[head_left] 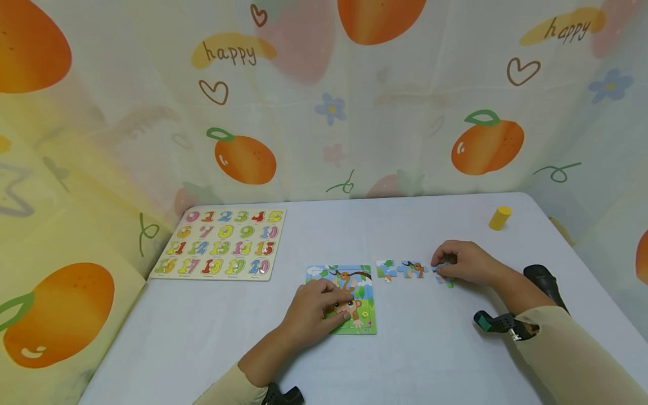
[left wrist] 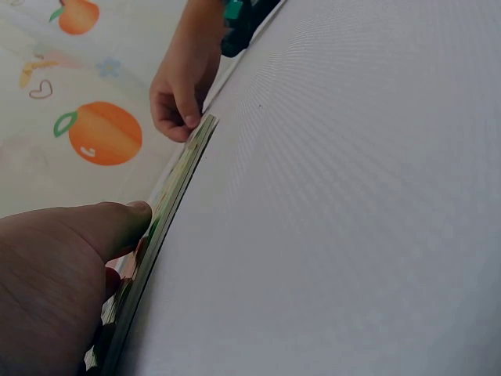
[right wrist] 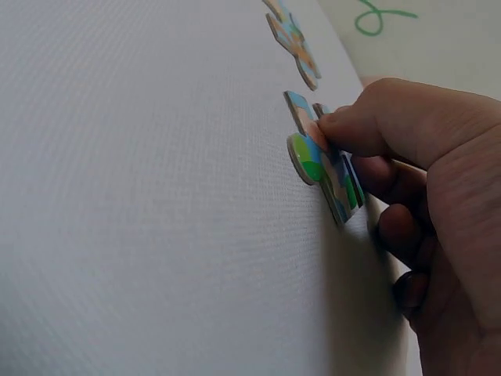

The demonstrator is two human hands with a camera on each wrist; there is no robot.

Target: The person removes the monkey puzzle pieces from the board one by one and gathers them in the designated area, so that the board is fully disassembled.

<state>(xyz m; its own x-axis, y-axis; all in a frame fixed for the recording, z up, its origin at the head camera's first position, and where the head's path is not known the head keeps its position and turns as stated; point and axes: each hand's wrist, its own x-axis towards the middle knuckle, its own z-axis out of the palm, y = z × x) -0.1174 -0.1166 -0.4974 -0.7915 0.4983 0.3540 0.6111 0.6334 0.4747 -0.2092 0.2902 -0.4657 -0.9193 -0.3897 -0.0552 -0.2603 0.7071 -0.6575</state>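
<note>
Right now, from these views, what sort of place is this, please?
Probably a play corner indoors, though I cannot be certain. A white table stands by a fruit-printed cloth, with a number board and a puzzle on it.

Pale cloth (head_left: 395,67) climbs straight up behind the white table (head_left: 405,354), oranges (head_left: 245,160), hearts (head_left: 523,72), blue flowers (head_left: 331,109) and "happy" splashed across it, yellow tinting the left, cooler grey on the right, soft light everywhere.
</note>
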